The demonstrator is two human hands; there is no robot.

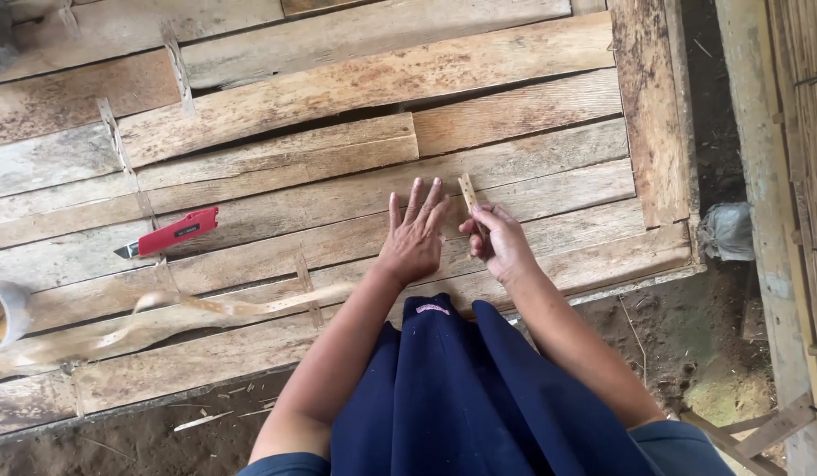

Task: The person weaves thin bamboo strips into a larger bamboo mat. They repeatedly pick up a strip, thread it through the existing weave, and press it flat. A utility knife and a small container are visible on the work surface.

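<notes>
So the left hand (415,240) is flat on the weathered wooden plank tabletop (338,88), palm down, fingers spread wide and holding nothing, pretty much dead centre of the view. Right beside it at about 3 o'clock, the right hand (499,242) has its grip pinched on a short thin pale wooden strip (467,192), thumb and fingers closed around the lower end, with the top end sticking up and away toward 12 o'clock, tilted a bit left. The strip looks like it has small marks or holes along it but it's too small to really tell. The two hands are close together, not quite touching as far as I can see. Way over at 9 o'clock from the left hand there's a red utility knife with a grey tip (168,233) lying on the planks, well apart from both hands. Down toward 8 o'clock a long curling pale wood shaving (188,310) stretches across the boards, and at the far left edge there's a roll of tape (5,316), only partly in view. At 6 o'clock it's the person's dark blue garment (461,397), and dirt floor (682,344) off to 4 o'clock.
</notes>
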